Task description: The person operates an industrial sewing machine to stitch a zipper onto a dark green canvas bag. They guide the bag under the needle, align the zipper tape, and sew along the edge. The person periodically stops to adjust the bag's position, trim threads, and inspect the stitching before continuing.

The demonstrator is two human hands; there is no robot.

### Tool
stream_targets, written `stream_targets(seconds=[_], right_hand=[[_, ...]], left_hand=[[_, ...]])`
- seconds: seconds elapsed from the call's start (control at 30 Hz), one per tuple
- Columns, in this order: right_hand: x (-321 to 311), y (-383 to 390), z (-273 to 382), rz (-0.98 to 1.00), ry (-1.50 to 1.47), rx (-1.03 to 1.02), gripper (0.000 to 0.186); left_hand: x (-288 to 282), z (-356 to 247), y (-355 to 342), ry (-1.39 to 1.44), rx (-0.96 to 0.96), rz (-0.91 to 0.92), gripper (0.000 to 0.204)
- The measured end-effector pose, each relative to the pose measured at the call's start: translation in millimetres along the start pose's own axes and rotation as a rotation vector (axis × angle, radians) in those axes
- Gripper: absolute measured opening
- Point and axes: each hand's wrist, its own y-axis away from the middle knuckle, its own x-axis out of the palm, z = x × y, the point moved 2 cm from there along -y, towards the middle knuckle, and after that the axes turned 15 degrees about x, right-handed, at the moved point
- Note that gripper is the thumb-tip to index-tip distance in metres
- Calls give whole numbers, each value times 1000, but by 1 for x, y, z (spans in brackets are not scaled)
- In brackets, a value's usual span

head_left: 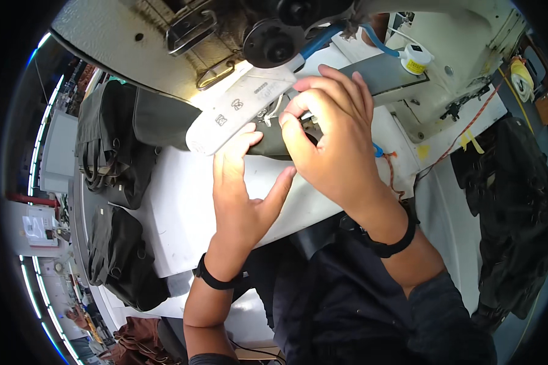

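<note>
A sewing machine (134,33) arches over the white worktop (176,231), with its pale needle arm (225,121) angled across the middle. Dark olive fabric (271,146) lies beneath that arm, by small metal parts around the needle. My left hand (240,201) has fingertips on the fabric at the arm's near side, thumb spread apart. My right hand (332,146) is over the fabric to the right of the needle, thumb and forefinger curled together near it; whatever is between them is too small or hidden to tell.
Stacked dark bags (106,140) and another dark bag (119,255) sit at the left. Dark items (508,213) are heaped at the far right. A blue hose (383,42) leads to a white fitting (413,61); an orange cord (456,140) crosses the right side. Brown material (140,337) is at lower left.
</note>
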Motion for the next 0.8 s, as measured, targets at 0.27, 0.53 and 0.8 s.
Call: stream_targets(seconds=[0.27,0.53,0.8], right_hand=[[-8,23,9,26,67,15,7],[-15,1,9,-7,-173,-58,12],[0,-20,2,106,-313,68,15]], left_hand=[[5,32,-20,278,-13,3,52],[5,34,-7,121,89,-128,47],[8,37,1,242,-53,-155,38]])
